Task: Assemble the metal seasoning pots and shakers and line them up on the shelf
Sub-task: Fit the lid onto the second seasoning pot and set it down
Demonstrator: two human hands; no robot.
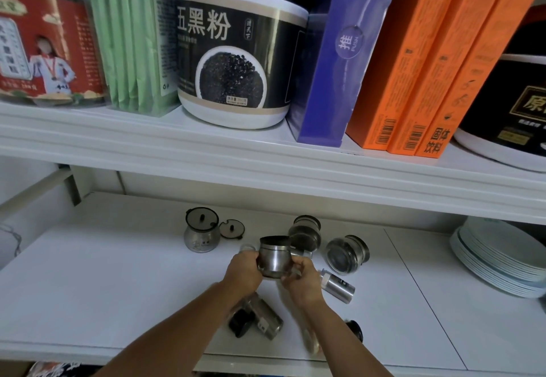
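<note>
Crowding held pot, toppled shaker, loose lid

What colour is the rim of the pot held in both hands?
Black, above a silver metal body; the pot shows best in the head view.

White shelving holds jars and orange boxes above, stacked plates lower right

Both forearms extended forward, left hand and right hand close together, fingers curled round one metal pot.
</note>
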